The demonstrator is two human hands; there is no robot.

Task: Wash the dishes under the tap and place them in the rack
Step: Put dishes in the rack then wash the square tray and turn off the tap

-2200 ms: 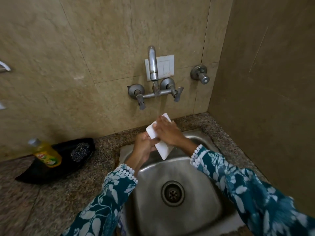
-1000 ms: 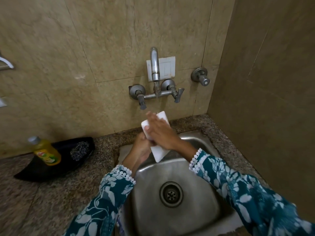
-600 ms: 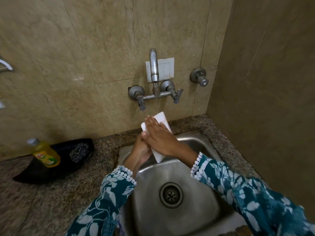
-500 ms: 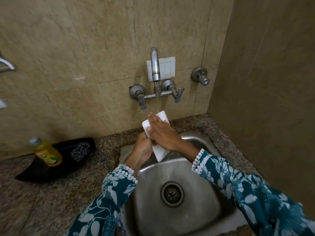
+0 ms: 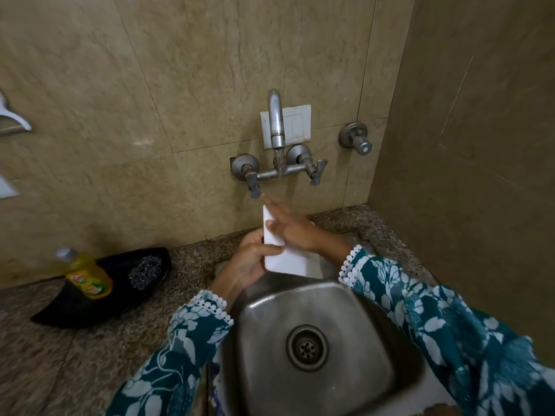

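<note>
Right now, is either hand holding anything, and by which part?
The left hand grips the white rectangular dish by its left edge. The right hand lies flat across its face, fingers straight.

Left hand (image 5: pixel 250 259) curled in a grip, right hand (image 5: pixel 292 228) flat with fingers outstretched.

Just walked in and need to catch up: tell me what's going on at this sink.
A person is rinsing a white rectangular dish under the running tap, above the steel sink. The left hand grips the dish by its left edge, while the right hand lies flat across its face with straight fingers. A yellow dish soap bottle and a steel scrubber sit on a black tray to the left. No rack is in view.
</note>
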